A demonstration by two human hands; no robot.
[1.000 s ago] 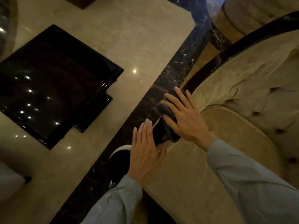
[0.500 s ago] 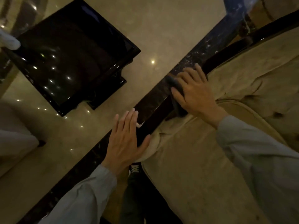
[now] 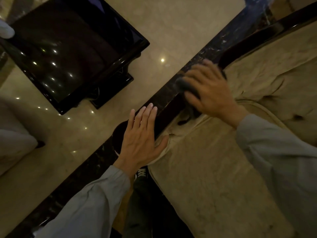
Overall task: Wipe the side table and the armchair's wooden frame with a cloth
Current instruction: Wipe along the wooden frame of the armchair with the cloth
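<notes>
My right hand (image 3: pixel 210 91) presses a dark grey cloth (image 3: pixel 184 85) onto the armchair's dark wooden frame (image 3: pixel 240 47), which runs diagonally along the top of the beige upholstered arm. The hand is blurred by motion. Lower on the same arm my left hand (image 3: pixel 141 136) lies flat, fingers together and thumb spread, and holds nothing. The glossy black side table (image 3: pixel 72 48) stands on the floor at the upper left, apart from both hands.
The beige armchair cushion (image 3: pixel 214 177) fills the lower right. A dark marble strip (image 3: pixel 85 169) crosses the pale polished floor (image 3: pixel 171 23) beside the chair. Another light upholstered seat (image 3: pixel 13 134) sits at the left edge. My dark shoe (image 3: pixel 140 174) shows below the left hand.
My right hand slid the cloth up along the wooden frame away from me. My left hand stayed flat on the chair arm, and the view shifted.
</notes>
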